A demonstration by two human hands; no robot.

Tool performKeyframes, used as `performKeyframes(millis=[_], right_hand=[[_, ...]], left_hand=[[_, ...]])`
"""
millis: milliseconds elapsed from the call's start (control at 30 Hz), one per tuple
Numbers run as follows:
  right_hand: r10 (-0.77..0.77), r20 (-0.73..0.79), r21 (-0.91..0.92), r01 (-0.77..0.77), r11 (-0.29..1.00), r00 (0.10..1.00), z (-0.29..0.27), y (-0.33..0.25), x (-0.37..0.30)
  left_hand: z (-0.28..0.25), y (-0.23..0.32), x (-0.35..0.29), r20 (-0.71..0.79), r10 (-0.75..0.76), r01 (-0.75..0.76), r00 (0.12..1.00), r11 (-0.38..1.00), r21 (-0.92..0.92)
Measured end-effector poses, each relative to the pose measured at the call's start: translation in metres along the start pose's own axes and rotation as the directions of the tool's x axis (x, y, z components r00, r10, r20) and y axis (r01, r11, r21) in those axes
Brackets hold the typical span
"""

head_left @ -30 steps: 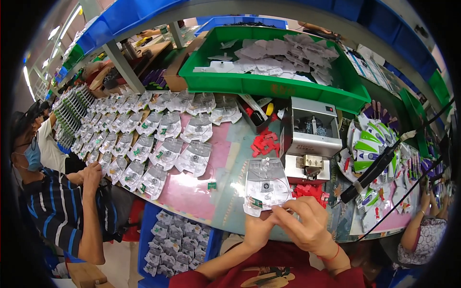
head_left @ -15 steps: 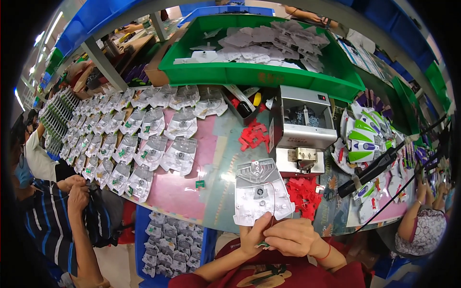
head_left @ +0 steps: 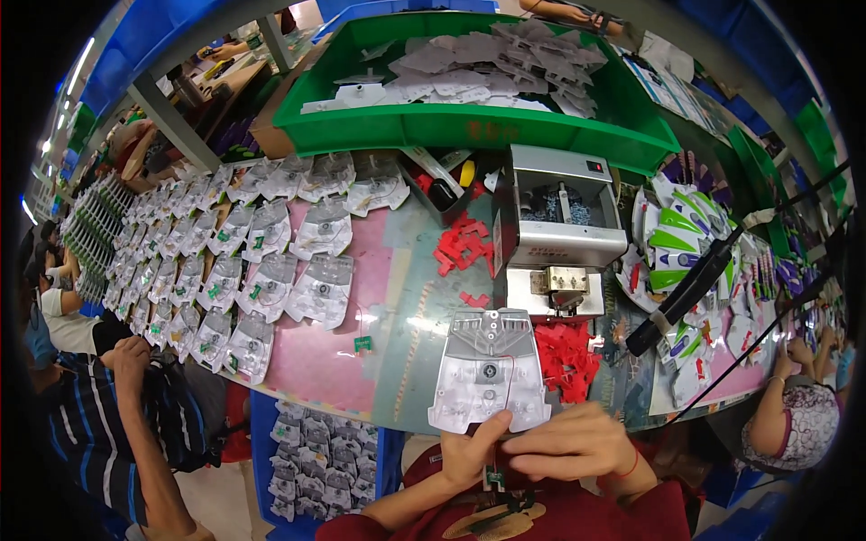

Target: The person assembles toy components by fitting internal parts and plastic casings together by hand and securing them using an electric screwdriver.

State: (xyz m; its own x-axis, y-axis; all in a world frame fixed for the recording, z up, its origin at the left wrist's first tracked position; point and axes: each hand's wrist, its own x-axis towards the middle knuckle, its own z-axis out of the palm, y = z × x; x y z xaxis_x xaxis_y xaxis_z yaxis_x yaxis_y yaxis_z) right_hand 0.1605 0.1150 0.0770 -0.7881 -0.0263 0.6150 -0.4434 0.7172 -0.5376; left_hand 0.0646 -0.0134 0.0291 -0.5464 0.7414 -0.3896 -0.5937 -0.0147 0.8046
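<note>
My left hand [head_left: 472, 458] grips the lower edge of a grey-and-white plastic housing [head_left: 488, 370], thumb on top of it. A thin red wire runs over the face of the housing. Below that hand, a small green circuit board [head_left: 494, 478] hangs in front of my shirt. My right hand [head_left: 570, 446] is just beside the left one, slightly blurred, its fingers stretched out with nothing seen in them. Right behind the housing is a pile of red plastic pieces [head_left: 566, 361].
A grey metal screw feeder [head_left: 564, 212] stands behind. Rows of similar housings [head_left: 318, 290] cover the left of the table, near a loose green board [head_left: 363, 345]. A large green bin [head_left: 397, 126] holds white parts. Co-workers sit at both sides; a dark rod [head_left: 681, 302] slants at right.
My right hand has opened from its pinch and shifted slightly right. The green board now hangs below my left hand, and the housing is turned more upright. The whole view has shifted a little.
</note>
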Motion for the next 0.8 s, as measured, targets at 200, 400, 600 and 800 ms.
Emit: performKeyframes(millis=[200, 400, 600, 800], right_hand=[[0.109, -0.087, -0.407, -0.135, 0.903, 0.99, -0.027, 0.014, 0.013], [0.131, -0.021, -0.477, -0.126, 0.87, 0.991, -0.017, 0.02, 0.009], [0.146, -0.006, -0.521, -0.128, 0.844, 0.989, -0.011, 0.019, 0.009], [0.225, -0.011, -0.463, -0.204, 0.862, 0.974, -0.02, 0.028, 0.01]], left_hand=[[0.003, 0.001, -0.01, 0.081, -0.029, 0.043, 0.996, 0.985, -0.17], [-0.005, -0.004, -0.013, 0.149, 0.065, -0.044, 0.987, 0.989, -0.142], [-0.005, -0.001, -0.011, 0.082, -0.026, 0.033, 0.996, 0.996, -0.078], [-0.006, 0.021, 0.01, 0.132, -0.072, 0.109, 0.989, 0.948, -0.299]])
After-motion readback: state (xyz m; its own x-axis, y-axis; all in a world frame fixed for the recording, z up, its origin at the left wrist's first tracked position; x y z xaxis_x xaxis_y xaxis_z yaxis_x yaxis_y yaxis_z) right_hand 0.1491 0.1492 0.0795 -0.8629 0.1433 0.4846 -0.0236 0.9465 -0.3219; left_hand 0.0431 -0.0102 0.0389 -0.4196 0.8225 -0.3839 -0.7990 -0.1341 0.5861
